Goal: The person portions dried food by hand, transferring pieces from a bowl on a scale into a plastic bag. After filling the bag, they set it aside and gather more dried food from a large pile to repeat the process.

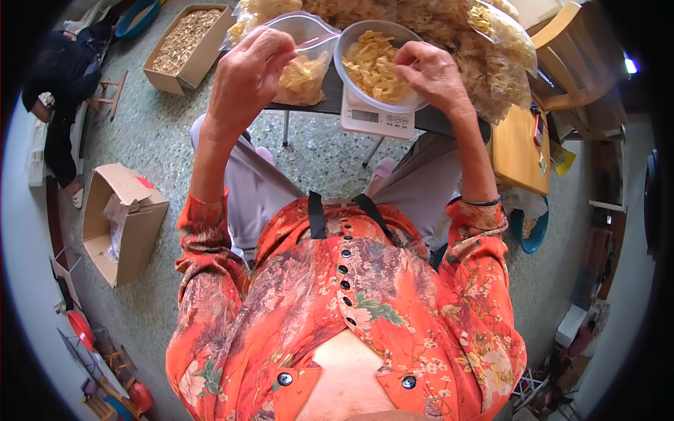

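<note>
1. Pinching the top edge of a clear zip bag (316, 36), my left hand (247, 74) is pressing thumb and fingertips together while the bag's mouth is gaping.
2. My right hand (434, 74) is curling over a plastic tub (392, 107), thumb and forefinger bending close together at the yellow dried pieces (372, 67); whether they are gripping one, I cannot tell.
3. A white scale (379, 125) is bearing the tub, just beside the bag; its display (366, 116) and button markings are showing too small for me to read.
4. The tub is holding many yellow pieces, and similar ones are filling the bag's lower part.
5. Beyond my hands, filled clear bags (502, 84) are crowding together.
6. On the floor to my left, a cardboard box (200, 67) is holding brownish pieces, and an open carton (144, 242) is containing clear plastic (116, 224).
</note>
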Demonstrator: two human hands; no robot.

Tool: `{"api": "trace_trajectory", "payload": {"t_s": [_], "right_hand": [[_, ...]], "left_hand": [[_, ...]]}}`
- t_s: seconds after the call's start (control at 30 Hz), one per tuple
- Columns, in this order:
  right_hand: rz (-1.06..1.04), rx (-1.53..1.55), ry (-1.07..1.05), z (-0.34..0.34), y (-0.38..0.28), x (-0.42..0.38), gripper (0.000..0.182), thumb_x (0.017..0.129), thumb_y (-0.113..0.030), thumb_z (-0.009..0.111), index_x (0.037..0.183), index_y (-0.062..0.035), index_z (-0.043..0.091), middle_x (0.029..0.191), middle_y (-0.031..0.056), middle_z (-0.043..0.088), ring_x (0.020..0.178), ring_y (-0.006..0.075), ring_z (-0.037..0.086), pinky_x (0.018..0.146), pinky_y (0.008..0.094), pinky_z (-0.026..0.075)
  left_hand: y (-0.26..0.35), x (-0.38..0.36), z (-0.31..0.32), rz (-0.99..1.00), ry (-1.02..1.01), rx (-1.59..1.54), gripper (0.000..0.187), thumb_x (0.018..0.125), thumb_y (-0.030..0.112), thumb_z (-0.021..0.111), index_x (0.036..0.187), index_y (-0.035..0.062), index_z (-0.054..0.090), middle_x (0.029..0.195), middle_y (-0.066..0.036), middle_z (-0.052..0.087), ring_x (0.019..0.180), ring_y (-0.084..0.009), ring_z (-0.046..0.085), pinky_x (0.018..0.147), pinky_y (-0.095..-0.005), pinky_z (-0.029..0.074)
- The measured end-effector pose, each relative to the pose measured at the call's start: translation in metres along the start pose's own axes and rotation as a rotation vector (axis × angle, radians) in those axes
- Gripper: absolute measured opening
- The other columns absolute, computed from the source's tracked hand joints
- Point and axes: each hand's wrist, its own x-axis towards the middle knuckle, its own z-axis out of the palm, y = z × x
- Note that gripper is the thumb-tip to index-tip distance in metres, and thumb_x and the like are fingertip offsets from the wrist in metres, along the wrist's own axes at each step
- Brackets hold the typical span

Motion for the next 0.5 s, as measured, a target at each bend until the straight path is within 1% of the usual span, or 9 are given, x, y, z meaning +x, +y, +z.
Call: {"api": "trace_trajectory", "payload": {"t_s": [0.03, 0.1, 0.13, 0.2, 0.23, 0.3, 0.33, 0.43, 0.5], "right_hand": [[0.005, 0.054, 0.015, -0.003, 0.0, 0.0, 0.016, 0.084, -0.017, 0.075, 0.096, -0.0053, 0.074, 0.087, 0.0133, 0.074, 0.082, 0.0274, 0.072, 0.079, 0.0383, 0.057], [0.033, 0.072, 0.061, -0.009, -0.002, -0.002, 0.015, 0.086, -0.017, 0.076, 0.094, -0.0044, 0.074, 0.084, 0.0117, 0.074, 0.077, 0.0221, 0.072, 0.076, 0.0351, 0.057], [0.028, 0.075, 0.06, -0.009, 0.001, -0.002, 0.015, 0.086, -0.017, 0.076, 0.094, -0.0044, 0.074, 0.084, 0.0117, 0.074, 0.077, 0.0221, 0.072, 0.076, 0.0351, 0.057], [0.091, 0.239, 0.1, -0.011, 0.006, -0.001, 0.016, 0.09, -0.018, 0.076, 0.096, -0.0029, 0.074, 0.083, 0.0065, 0.074, 0.076, 0.0146, 0.069, 0.074, 0.0305, 0.056], [0.09, 0.236, 0.104, -0.012, 0.007, 0.0, 0.016, 0.09, -0.018, 0.076, 0.096, -0.0029, 0.074, 0.083, 0.0065, 0.074, 0.076, 0.0146, 0.069, 0.074, 0.0305, 0.056], [0.121, 0.568, 0.133, -0.015, 0.004, 0.001, 0.017, 0.094, -0.018, 0.075, 0.099, -0.0011, 0.073, 0.083, 0.0019, 0.073, 0.077, 0.0103, 0.068, 0.073, 0.0271, 0.056], [0.156, 0.568, 0.138, -0.02, -0.002, 0.0, 0.017, 0.097, -0.018, 0.074, 0.101, -0.0023, 0.072, 0.084, -0.0002, 0.072, 0.077, 0.0075, 0.067, 0.07, 0.0239, 0.054], [0.201, 0.703, 0.178, -0.026, -0.004, 0.006, 0.016, 0.096, -0.02, 0.076, 0.099, -0.0047, 0.073, 0.084, -0.0007, 0.072, 0.076, 0.0053, 0.066, 0.067, 0.0217, 0.052], [0.169, 0.771, 0.198, -0.026, -0.016, 0.011, 0.016, 0.095, -0.022, 0.077, 0.1, -0.0063, 0.073, 0.084, -0.0009, 0.073, 0.077, 0.0046, 0.067, 0.065, 0.0201, 0.052]], "left_hand": [[-0.001, 0.0, -0.001, -0.008, -0.012, -0.021, 0.013, 0.09, -0.004, 0.074, 0.101, -0.0008, 0.068, 0.092, -0.009, 0.07, 0.08, -0.0167, 0.071, 0.072, -0.0292, 0.058], [0.0, 0.002, -0.003, 0.005, -0.002, -0.03, 0.013, 0.089, -0.002, 0.075, 0.1, -0.0008, 0.068, 0.092, -0.01, 0.07, 0.081, -0.0177, 0.071, 0.073, -0.0302, 0.057], [0.001, 0.004, -0.003, 0.004, -0.004, -0.025, 0.013, 0.089, -0.001, 0.075, 0.1, -0.0006, 0.068, 0.093, -0.01, 0.07, 0.081, -0.0182, 0.07, 0.074, -0.0307, 0.057], [0.003, 0.005, -0.002, -0.005, 0.004, -0.041, 0.013, 0.089, 0.001, 0.075, 0.101, 0.0011, 0.069, 0.093, -0.01, 0.07, 0.082, -0.0187, 0.07, 0.076, -0.0314, 0.057], [0.002, 0.006, -0.002, -0.001, 0.007, -0.043, 0.013, 0.089, 0.001, 0.075, 0.101, 0.0011, 0.069, 0.093, -0.01, 0.07, 0.082, -0.0187, 0.07, 0.076, -0.0314, 0.057], [-0.003, 0.005, -0.001, 0.062, -0.014, -0.005, 0.014, 0.089, 0.001, 0.075, 0.102, 0.0022, 0.07, 0.094, -0.009, 0.07, 0.082, -0.0194, 0.07, 0.075, -0.0316, 0.056], [-0.004, 0.005, -0.001, 0.065, -0.013, -0.006, 0.014, 0.089, 0.001, 0.075, 0.102, 0.0022, 0.07, 0.094, -0.009, 0.07, 0.082, -0.0194, 0.07, 0.075, -0.0316, 0.056], [-0.001, 0.002, -0.004, 0.024, -0.059, -0.014, 0.016, 0.088, 0.002, 0.075, 0.104, 0.0035, 0.071, 0.095, -0.008, 0.07, 0.083, -0.0226, 0.07, 0.075, -0.033, 0.057], [0.004, 0.003, -0.004, 0.02, -0.025, 0.17, 0.016, 0.087, 0.003, 0.076, 0.103, 0.0045, 0.072, 0.095, -0.009, 0.069, 0.083, -0.0256, 0.069, 0.075, -0.0352, 0.057]]}}
